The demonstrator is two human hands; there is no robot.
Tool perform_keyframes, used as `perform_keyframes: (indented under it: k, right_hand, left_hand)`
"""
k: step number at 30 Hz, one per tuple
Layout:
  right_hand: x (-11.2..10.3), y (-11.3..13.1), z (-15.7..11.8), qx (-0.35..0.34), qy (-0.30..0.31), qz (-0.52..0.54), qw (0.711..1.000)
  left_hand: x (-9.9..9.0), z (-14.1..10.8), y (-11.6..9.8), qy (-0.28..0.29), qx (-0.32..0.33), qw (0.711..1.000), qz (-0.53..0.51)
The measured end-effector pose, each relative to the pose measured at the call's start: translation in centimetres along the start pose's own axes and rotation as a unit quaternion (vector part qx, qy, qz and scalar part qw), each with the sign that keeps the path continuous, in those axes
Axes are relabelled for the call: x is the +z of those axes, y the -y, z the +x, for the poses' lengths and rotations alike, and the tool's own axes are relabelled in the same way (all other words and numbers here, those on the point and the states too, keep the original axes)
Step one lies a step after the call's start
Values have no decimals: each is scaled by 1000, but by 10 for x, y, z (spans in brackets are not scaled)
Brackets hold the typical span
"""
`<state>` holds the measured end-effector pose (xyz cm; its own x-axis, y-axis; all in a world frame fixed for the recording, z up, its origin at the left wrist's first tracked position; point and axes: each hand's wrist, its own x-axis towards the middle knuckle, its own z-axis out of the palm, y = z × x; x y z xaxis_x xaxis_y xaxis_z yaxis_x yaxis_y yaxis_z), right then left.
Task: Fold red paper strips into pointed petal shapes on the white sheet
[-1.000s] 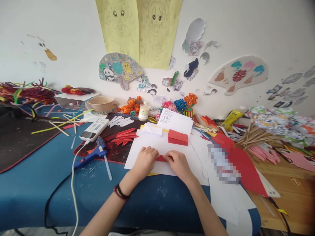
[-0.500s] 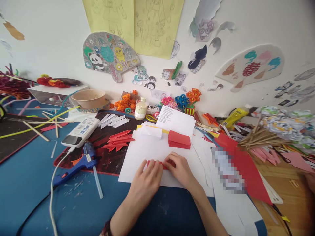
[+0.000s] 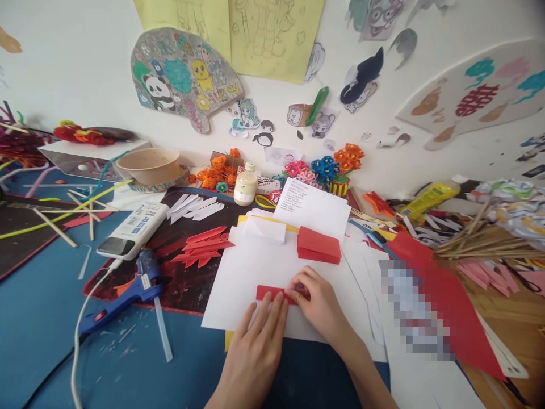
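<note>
A folded strip of red paper (image 3: pixel 265 292) lies on a white sheet (image 3: pixel 232 284) in front of me. My left hand (image 3: pixel 259 341) presses on it with outstretched fingers, the tips along its lower edge. At the strip's right end, my right hand (image 3: pixel 317 301) pinches it between thumb and curled forefinger; the fingertips partly cover that end. Just beyond, a stack of red paper pieces (image 3: pixel 318 245) rests on the same sheet. To the left, several folded red paper pieces (image 3: pixel 206 246) lie on a dark mat.
A blue glue gun (image 3: pixel 128 298) with its stick lies at left, beside a white power bank (image 3: pixel 134 230) trailing a cable. White folded pieces (image 3: pixel 195 207), a small bottle (image 3: pixel 246 184) and a handwritten card (image 3: pixel 313 207) stand farther back. Red paper sheets (image 3: pixel 447 307) cover the right side.
My left fingers have slid down toward me and straightened, uncovering more of the red strip. My right hand keeps its pinch at the right end. The camera view has shifted slightly.
</note>
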<state>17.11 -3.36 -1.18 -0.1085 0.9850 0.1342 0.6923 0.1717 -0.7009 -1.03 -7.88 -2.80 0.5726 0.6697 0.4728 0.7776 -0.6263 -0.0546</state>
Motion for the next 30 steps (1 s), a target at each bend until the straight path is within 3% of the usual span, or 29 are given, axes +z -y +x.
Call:
perform_keyframes:
  k: [20,30]
  right_hand:
    - [3,-2,1,-5,-15,-19,1000]
    - [-1,-5,-6,1,-89,-43,995]
  left_hand:
    - [-2,2,1,21,-22,999,-36]
    - [-1,1,2,59,-33,996,-60]
